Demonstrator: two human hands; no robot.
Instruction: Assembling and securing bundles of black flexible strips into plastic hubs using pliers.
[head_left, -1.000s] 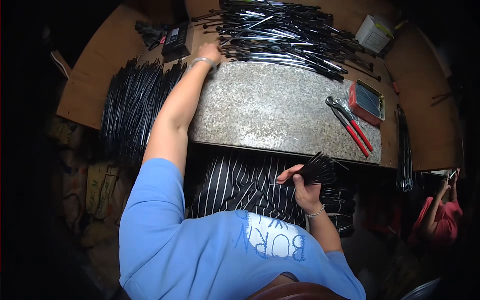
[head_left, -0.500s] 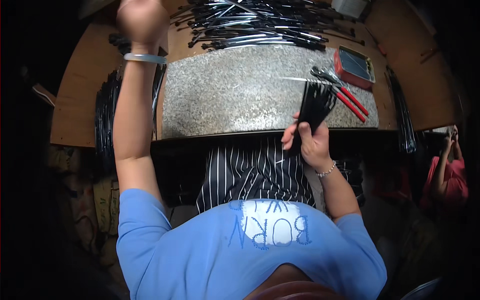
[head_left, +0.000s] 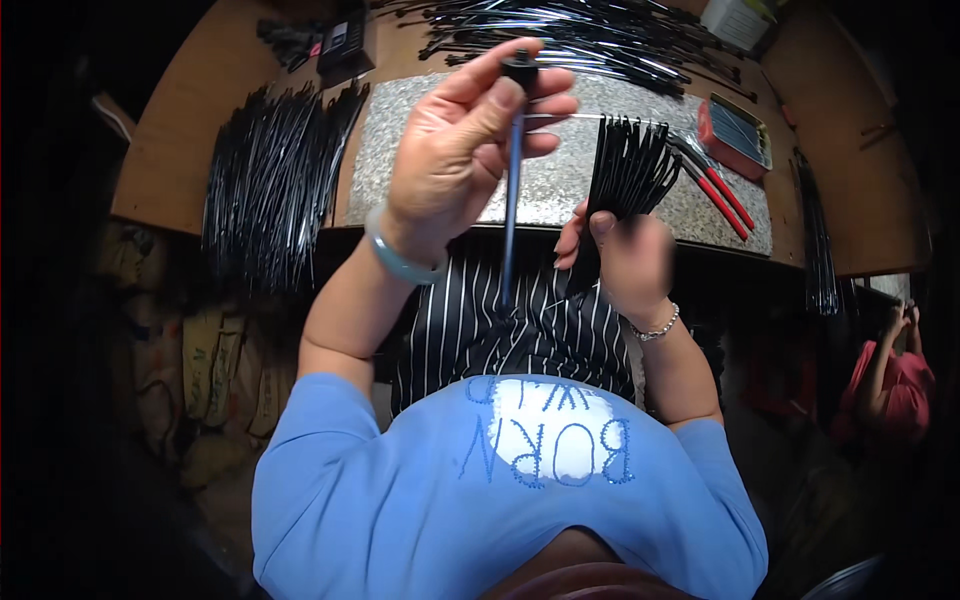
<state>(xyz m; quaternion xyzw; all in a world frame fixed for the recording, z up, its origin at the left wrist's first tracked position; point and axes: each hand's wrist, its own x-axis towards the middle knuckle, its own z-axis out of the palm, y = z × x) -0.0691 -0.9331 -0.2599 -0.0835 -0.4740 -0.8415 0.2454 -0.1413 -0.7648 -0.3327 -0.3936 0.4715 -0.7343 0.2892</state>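
Observation:
My left hand (head_left: 455,150) is raised over the granite-patterned board, thumb and fingers closed round a slim dark rod (head_left: 513,200) that hangs down from a round black head (head_left: 519,68). To its right, my right hand (head_left: 636,262) grips a fanned bundle of thin black rods (head_left: 630,170) at its lower part, above the front edge. A thin straight metal wire (head_left: 570,117) runs across at the bundle's upper ends and reaches towards my left hand. Whether it passes through every end is too small to tell. Pliers with red handles (head_left: 722,196) lie just right of the bundle.
The speckled board (head_left: 385,165) lies on a brown table (head_left: 165,160). Black rods are piled at the back (head_left: 560,45) and the left (head_left: 280,180). A dark box (head_left: 345,48) stands behind. A red tin (head_left: 735,138) sits right. Another person (head_left: 885,385) is at far right.
My left hand has come back from the far left towards the middle and now holds the dark rod with the round head. My right hand keeps the bundle in about the same place.

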